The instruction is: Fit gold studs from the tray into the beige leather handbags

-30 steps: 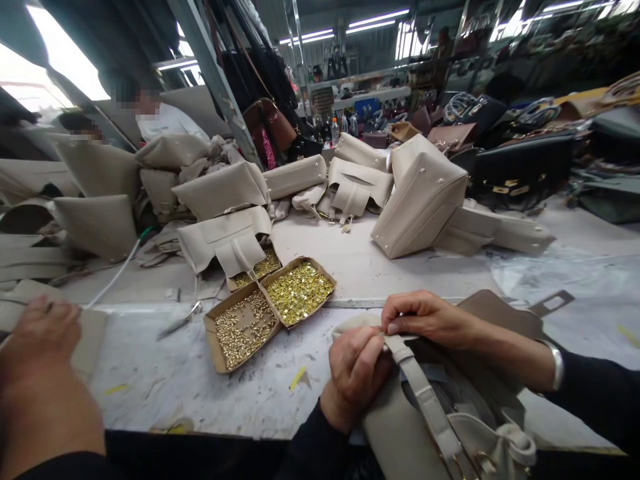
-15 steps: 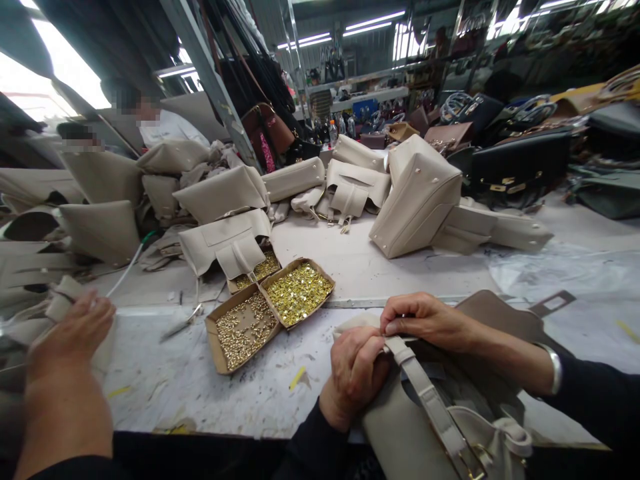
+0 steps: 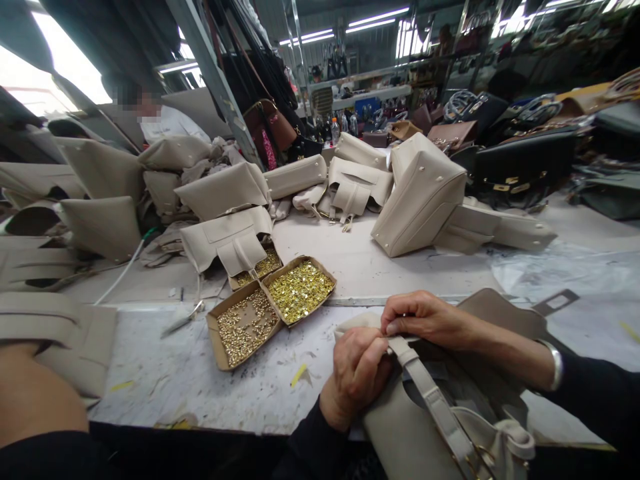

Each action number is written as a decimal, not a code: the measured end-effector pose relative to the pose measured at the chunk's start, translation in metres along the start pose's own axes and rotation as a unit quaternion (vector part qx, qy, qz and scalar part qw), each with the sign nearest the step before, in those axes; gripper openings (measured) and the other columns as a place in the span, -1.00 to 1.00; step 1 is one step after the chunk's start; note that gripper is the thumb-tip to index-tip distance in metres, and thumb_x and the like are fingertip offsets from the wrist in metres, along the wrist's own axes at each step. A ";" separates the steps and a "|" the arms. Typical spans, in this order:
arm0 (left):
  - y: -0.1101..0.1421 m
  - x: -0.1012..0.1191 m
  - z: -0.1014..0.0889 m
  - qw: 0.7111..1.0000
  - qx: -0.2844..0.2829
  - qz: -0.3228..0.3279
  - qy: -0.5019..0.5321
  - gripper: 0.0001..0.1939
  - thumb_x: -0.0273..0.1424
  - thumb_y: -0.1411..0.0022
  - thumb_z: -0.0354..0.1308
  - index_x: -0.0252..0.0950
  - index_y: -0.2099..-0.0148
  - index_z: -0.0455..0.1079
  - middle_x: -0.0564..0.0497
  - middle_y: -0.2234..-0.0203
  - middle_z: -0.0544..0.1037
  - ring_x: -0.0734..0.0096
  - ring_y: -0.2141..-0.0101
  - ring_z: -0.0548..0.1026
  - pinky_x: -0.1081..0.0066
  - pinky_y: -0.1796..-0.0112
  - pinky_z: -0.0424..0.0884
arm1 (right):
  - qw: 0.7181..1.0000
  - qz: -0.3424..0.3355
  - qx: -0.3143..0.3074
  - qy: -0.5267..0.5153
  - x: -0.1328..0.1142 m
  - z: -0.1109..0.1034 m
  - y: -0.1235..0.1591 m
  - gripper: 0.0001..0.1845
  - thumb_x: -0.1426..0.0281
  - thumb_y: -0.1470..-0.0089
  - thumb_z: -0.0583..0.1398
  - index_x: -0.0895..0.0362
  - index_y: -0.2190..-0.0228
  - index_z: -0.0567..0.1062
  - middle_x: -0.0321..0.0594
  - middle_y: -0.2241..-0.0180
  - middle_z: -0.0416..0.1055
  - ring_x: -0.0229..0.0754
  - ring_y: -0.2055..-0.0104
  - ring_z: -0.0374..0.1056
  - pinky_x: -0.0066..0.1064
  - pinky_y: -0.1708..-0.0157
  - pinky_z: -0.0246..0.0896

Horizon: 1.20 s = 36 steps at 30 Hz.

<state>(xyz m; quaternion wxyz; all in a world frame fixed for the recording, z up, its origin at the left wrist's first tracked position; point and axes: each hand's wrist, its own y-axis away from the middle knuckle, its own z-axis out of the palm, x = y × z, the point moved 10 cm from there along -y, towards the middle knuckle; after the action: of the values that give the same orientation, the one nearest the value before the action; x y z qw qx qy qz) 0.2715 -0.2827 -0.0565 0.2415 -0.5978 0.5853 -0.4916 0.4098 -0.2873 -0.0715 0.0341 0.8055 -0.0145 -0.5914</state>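
Observation:
A beige handbag (image 3: 400,427) lies against the table's near edge in front of me. My left hand (image 3: 356,375) is closed on the bag's upper edge, its fingers curled beside the strap (image 3: 430,400). My right hand (image 3: 425,320) is closed too, fingertips pinching the top end of the strap where it meets the bag's rim. The two hands touch each other there. The strap runs down to a gold buckle at the bottom of the frame. What sits under my fingertips is hidden.
Cardboard trays of gold hardware (image 3: 300,291) and darker studs (image 3: 243,325) lie left of my hands, with a metal tool (image 3: 183,320) beside them. Beige bags (image 3: 423,197) and cut panels (image 3: 225,190) pile up behind. A co-worker's forearm (image 3: 35,400) is at the lower left, near a beige piece (image 3: 75,337).
The co-worker's hand at the lower left has drawn back out of the frame, leaving a beige piece flat on the table. My own hands have barely shifted on the strap.

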 end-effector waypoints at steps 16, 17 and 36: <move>0.005 -0.003 -0.002 1.000 0.014 -0.015 -0.003 -0.73 -0.52 -0.32 0.16 -0.24 -0.05 0.39 -0.05 0.20 0.48 0.38 0.24 0.55 0.37 0.22 0.59 | 0.990 -0.054 -0.069 0.107 -0.017 0.004 0.002 -0.74 0.23 -0.34 0.20 0.12 0.23 0.63 -0.22 0.27 0.57 -0.19 0.21 0.46 -0.43 0.16 0.28; 0.005 -0.003 -0.002 1.000 0.012 -0.015 -0.003 -0.74 -0.52 -0.33 0.16 -0.24 -0.05 0.39 -0.05 0.20 0.47 0.39 0.24 0.54 0.38 0.23 0.59 | 0.987 -0.058 -0.073 0.129 -0.019 0.004 0.002 -0.75 0.24 -0.34 0.20 0.11 0.23 0.62 -0.24 0.27 0.57 -0.20 0.23 0.46 -0.44 0.18 0.27; 0.010 -0.004 -0.001 1.000 0.008 -0.015 0.020 -0.65 -0.59 -0.23 0.24 -0.27 -0.05 0.38 -0.06 0.21 0.44 0.39 0.26 0.50 0.37 0.25 0.54 | 0.988 -0.016 -0.148 0.046 -0.009 0.008 -0.002 -0.68 0.17 -0.31 0.22 0.20 0.22 0.60 -0.21 0.34 0.51 -0.23 0.31 0.35 -0.47 0.28 0.26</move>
<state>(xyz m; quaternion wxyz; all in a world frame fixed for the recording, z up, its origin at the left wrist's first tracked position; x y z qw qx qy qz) 0.2666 -0.2805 -0.0655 0.2272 -0.5945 0.5773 -0.5116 0.3994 -0.2848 -0.0655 0.1439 0.8179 0.0874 -0.5503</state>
